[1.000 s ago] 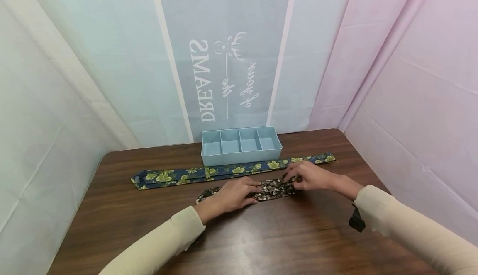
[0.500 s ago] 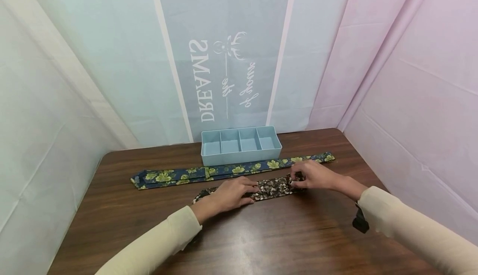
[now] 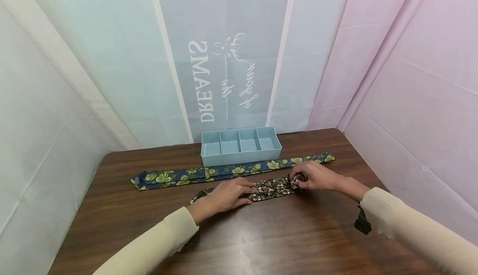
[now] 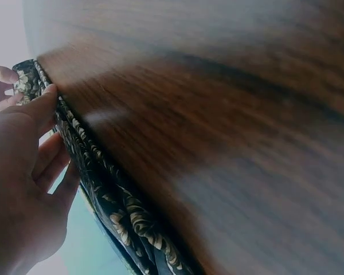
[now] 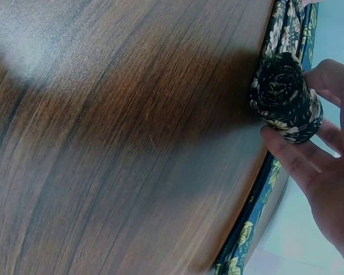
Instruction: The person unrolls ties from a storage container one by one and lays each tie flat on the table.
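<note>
A dark necktie [image 3: 274,187] with small pale flowers lies along the table, its right end wound into a spiral roll [image 5: 280,89]. My right hand [image 3: 313,176] grips that roll, thumb and fingers on opposite sides of it in the right wrist view. Over the tie's left part rests my left hand [image 3: 224,196], its fingers extended and touching the fabric. The tie's flat left end shows beyond the left wrist. In the left wrist view the layered edge of the tie [image 4: 120,195] runs beneath the left hand [image 4: 23,177].
Just behind, a blue necktie [image 3: 164,178] with yellow-green flowers stretches across the table [image 3: 269,237]. A light blue box [image 3: 240,159] with several compartments stands behind it, near the back edge. Fabric walls [image 3: 246,18] enclose the table at the back and sides.
The right hand has shifted slightly to the right, and the roll at the tie's end shows more clearly in its fingers. The left hand has slid a little to the left.
</note>
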Tool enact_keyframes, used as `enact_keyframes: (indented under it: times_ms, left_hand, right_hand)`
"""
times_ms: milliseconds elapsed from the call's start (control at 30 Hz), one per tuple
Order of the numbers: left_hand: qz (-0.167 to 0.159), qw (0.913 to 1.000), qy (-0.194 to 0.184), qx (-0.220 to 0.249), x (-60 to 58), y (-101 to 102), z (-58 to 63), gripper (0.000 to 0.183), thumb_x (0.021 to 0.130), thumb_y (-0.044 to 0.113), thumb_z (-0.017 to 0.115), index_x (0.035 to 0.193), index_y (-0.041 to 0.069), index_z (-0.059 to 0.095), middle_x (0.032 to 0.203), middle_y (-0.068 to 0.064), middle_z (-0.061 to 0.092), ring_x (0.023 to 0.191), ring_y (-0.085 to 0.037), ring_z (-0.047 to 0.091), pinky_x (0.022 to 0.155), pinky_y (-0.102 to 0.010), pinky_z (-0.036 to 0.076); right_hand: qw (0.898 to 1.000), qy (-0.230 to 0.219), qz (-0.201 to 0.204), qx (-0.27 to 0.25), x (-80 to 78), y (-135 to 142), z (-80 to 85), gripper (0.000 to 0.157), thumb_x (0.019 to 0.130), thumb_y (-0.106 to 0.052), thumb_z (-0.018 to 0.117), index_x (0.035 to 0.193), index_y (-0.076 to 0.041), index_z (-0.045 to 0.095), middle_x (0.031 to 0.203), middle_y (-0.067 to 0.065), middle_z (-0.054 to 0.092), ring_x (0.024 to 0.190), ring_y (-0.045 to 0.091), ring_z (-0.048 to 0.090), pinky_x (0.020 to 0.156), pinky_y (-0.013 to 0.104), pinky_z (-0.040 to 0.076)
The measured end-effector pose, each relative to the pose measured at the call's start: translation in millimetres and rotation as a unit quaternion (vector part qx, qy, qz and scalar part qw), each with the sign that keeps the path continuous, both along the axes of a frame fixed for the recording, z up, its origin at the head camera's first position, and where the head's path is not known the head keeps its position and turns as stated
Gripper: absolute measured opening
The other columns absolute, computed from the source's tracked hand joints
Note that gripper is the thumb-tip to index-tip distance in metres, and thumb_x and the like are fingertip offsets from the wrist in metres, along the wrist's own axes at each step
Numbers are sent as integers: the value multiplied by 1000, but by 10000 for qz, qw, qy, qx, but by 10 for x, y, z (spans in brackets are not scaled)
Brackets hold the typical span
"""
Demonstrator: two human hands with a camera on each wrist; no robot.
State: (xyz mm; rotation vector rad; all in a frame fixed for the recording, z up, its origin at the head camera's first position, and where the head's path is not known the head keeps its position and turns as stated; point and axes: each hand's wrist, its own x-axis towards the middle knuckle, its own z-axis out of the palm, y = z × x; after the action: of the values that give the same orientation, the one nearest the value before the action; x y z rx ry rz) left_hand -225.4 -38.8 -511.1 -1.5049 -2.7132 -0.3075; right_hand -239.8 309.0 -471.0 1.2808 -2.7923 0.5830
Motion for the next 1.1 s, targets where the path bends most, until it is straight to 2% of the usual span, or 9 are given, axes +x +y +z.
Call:
enact_keyframes:
  times_ms: [133,233,333,433,533,633,833,967,1100]
  left_hand:
    - [23,10000,-72,-30,11,-26,29,42,96,43,60,134,24,61,143,3,53,130,-15,49,101,-36,48]
    - [47,9999,-139,-42,14,-41,35,43,96,43,60,134,24,61,143,4,53,130,-14,49,100,-36,48]
    - [81,9998,-187,-43,10,-59,28,42,96,43,60,134,25,61,144,4,52,130,-14,49,100,-35,49]
    - [100,9998,-178,-24,2,-88,19,42,96,44,60,134,25,61,144,4,52,130,-14,50,99,-35,49]
    - [94,9998,-173,12,-2,-116,18,42,96,44,60,134,25,61,143,4,53,129,-15,50,99,-35,49]
    - [52,9998,-175,53,-7,-142,17,42,96,43,61,133,24,62,143,3,53,129,-16,50,99,-36,49]
    - [60,9998,-188,48,-13,-185,24,42,96,42,61,134,23,61,142,3,54,129,-15,50,99,-36,49]
    - [98,9997,-207,49,-14,-212,32,42,96,42,61,133,23,62,142,3,54,129,-15,50,98,-36,50]
    - [106,9996,-243,53,-8,-247,25,42,95,41,62,133,23,62,142,3,54,129,-15,50,96,-36,51]
  right_hand:
    - [10000,-16,-2,-27,-5,43,-2,25,80,-2,70,101,-16,73,97,-4,68,60,12,56,56,20,44]
    - [10000,-39,-88,-9,-10,78,-6,27,79,-3,69,102,-17,73,101,-5,68,69,8,61,59,21,50]
    - [9998,-49,-179,-25,-14,107,-8,22,81,-7,71,101,-18,72,102,-7,68,73,6,63,61,23,53]
    - [9997,-15,-250,-70,-16,118,-14,15,84,-17,76,97,-20,70,99,-8,68,70,7,61,60,24,52]
    - [9994,29,-330,-78,-15,117,-17,17,82,-26,80,94,-21,68,94,-9,66,63,7,58,58,23,48]
    - [9993,43,-373,-59,-13,118,-21,19,82,-27,80,95,-20,67,92,-9,66,61,8,56,57,21,45]
    - [9993,141,-345,-73,-27,124,-30,22,80,-20,81,98,-18,68,94,-8,68,66,7,61,58,23,50]
    - [9997,40,-221,-38,-37,140,-38,26,80,-11,77,106,-16,71,102,-4,69,69,3,62,59,22,52]
    - [9997,-128,-205,84,-35,164,-56,31,79,-8,72,109,-18,73,107,-5,68,65,4,59,57,19,50]
